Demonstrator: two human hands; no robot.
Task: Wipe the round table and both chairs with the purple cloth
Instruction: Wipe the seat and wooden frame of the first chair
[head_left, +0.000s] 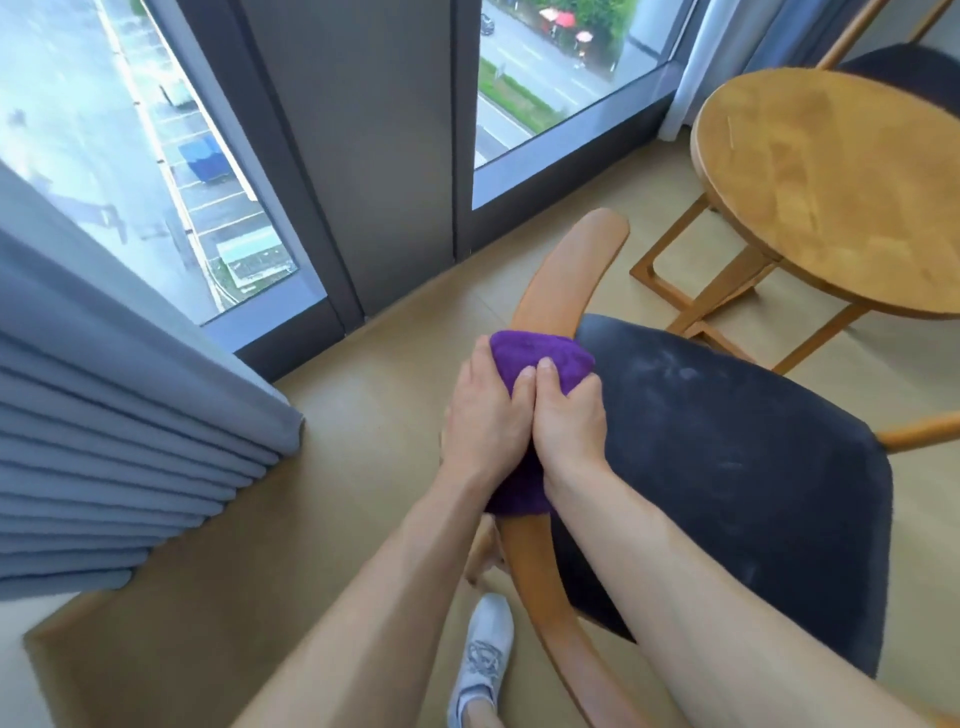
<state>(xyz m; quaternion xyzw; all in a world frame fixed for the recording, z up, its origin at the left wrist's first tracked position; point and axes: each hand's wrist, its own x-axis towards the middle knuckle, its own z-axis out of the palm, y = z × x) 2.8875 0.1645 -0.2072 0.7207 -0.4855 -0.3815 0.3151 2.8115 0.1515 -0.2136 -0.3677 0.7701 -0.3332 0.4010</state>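
Observation:
The purple cloth (540, 356) is wrapped over the curved wooden backrest rail (566, 260) of the near chair, whose dark seat (727, 467) lies to the right. My left hand (485, 410) and my right hand (571, 415) sit side by side on the rail, both gripping the cloth around it, thumbs on top. Part of the cloth hangs below my wrists. The round wooden table (841, 192) stands at the upper right. Behind it, the second chair (904, 67) shows only a dark seat and wooden rails.
Floor-to-ceiling windows (540, 93) with dark frames run along the far side. A grey-blue curtain (104, 441) hangs at the left. My foot in a white shoe (483, 660) stands on the tan floor beside the chair's rail.

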